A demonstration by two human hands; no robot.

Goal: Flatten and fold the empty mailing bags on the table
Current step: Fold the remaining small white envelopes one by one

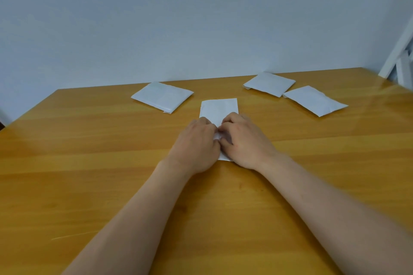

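A white mailing bag (pixel 220 108) lies lengthwise on the wooden table (pixel 89 163) in the middle, its far end flat. My left hand (pixel 196 143) and my right hand (pixel 242 138) sit side by side on its near half, fingers curled and meeting at the bag's centre line, where they pinch the white material. The near end of the bag shows as a small corner below my right hand. Three more white mailing bags lie further back: one at the left (pixel 162 96), one at the back right (pixel 269 83), one at the right (pixel 315 100).
A plain wall runs behind the table's far edge. White boards (pixel 400 58) lean at the far right corner. Bare wood spreads to the left and right of my forearms and toward the near edge.
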